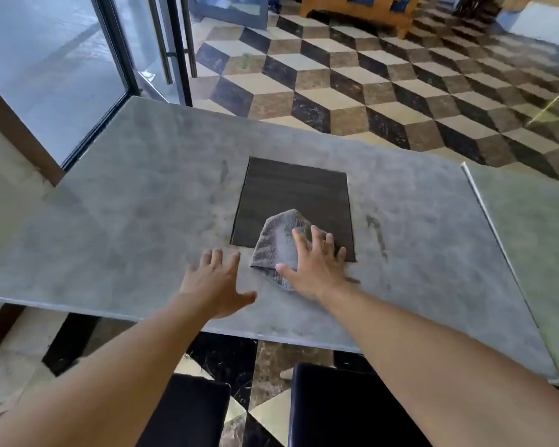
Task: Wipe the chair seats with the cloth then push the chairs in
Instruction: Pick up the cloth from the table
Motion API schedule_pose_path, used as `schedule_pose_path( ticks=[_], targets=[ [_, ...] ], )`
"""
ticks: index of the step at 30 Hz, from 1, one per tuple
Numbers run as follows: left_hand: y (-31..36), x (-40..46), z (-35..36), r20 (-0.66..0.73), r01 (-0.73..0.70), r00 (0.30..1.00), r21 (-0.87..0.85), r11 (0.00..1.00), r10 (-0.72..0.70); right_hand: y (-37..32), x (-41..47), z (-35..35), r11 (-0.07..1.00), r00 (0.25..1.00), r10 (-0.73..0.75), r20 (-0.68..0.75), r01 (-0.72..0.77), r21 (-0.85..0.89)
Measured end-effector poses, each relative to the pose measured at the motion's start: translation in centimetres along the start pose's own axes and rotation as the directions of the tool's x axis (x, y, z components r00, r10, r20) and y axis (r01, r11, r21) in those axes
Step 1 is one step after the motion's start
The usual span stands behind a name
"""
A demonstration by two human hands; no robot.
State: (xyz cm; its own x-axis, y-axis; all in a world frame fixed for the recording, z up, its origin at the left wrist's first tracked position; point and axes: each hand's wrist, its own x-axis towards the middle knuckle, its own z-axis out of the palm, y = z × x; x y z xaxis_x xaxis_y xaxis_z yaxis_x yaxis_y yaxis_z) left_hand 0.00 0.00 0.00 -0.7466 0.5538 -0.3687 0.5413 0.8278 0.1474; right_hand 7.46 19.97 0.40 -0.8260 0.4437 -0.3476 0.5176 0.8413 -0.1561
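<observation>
Currently your right hand (313, 262) lies flat with fingers spread on the grey cloth (279, 246), which sits on the desk (126, 201), half over the dark square inset (294, 195). Cloth is folded to a rough wedge, long axis running from near desk edge away from you, rounded tip pointing away onto the inset. Left hand (215, 282) is open, fingers splayed, just left of the cloth, holding nothing; two black chair seats (336, 408) sit below the near desk edge.

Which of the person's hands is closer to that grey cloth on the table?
The right. The right hand lies flat on the cloth, fingers spread over it. The left hand is just beside the cloth, on its left, over the table, not touching the cloth.
</observation>
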Motion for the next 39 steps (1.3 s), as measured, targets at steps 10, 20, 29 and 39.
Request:
schedule_pose_path(
  ticks=[10, 20, 29, 39],
  targets=[
    [-1.4, 5.0, 6.7, -0.192, -0.038, 0.98, 0.053, 0.998, 0.048, -0.9, 7.0, 7.3, 0.993, 0.978, 0.098, -0.186, -0.107, -0.042],
    [-1.5, 3.5, 7.2, -0.195, 0.001, 0.981, 0.052, 0.999, 0.009, -1.2, 5.5, 8.0, 0.993, 0.903, -0.058, -0.425, 0.009, -0.117],
    [0.3, -2.6, 6.7, -0.194, 0.003, 0.981, 0.073, 0.997, 0.011, 1.8, -2.8, 8.2, 0.99, 0.918, -0.09, -0.386, 0.041, -0.132],
    [7.0, -21.4, 10.2, -0.114, 0.052, 0.992, 0.004, 0.999, -0.052, 7.4, -24.2, 12.0, 0.983, 0.95, -0.01, -0.313, 0.067, 0.173]
  ],
)
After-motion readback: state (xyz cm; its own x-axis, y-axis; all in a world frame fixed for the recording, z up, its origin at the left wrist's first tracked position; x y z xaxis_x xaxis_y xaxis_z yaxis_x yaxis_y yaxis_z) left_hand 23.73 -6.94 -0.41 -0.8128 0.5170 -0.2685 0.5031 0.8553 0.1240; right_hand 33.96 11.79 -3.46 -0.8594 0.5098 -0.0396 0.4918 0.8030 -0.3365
